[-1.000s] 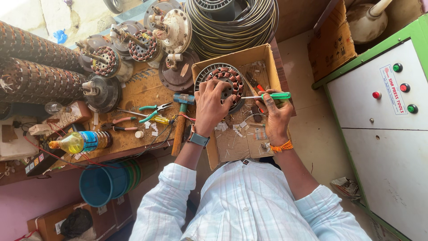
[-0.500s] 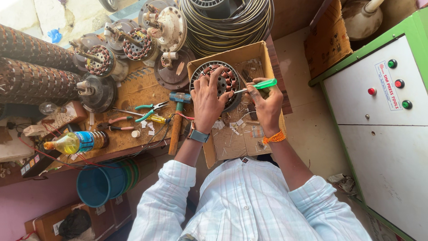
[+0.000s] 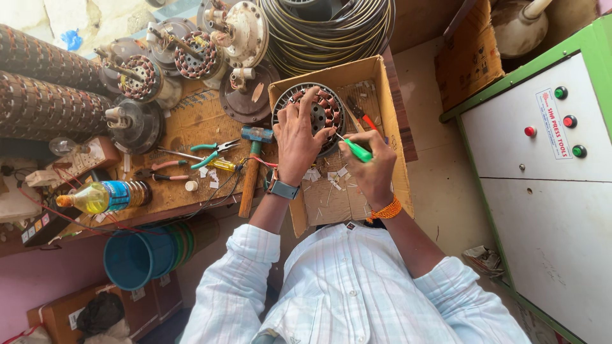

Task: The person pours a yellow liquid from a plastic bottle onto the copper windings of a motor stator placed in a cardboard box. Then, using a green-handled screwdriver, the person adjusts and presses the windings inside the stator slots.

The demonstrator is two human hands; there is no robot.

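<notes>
A round motor stator with copper windings [image 3: 324, 105] lies in a shallow cardboard box [image 3: 377, 76] on my lap. My left hand [image 3: 297, 139] rests on the stator, fingers spread over its near side. My right hand [image 3: 370, 167] grips a green-handled screwdriver [image 3: 357, 150] whose tip points at the stator's right edge. A dark watch sits on my left wrist, an orange band on my right. Small white paper scraps [image 3: 331, 181] litter the box floor.
A wooden bench [image 3: 185, 191] on the left carries a hammer [image 3: 252, 167], green pliers [image 3: 213, 153], a yellow oil bottle [image 3: 102, 196] and several fan motors [image 3: 185, 60]. Coiled wire [image 3: 331, 32] lies at the top. A blue bucket [image 3: 137, 258] stands below; a white and green cabinet [image 3: 548, 185] is right.
My right hand has turned the screwdriver from lying sideways to pointing tip-first at the stator, moving closer to it. My left hand stays on the stator.
</notes>
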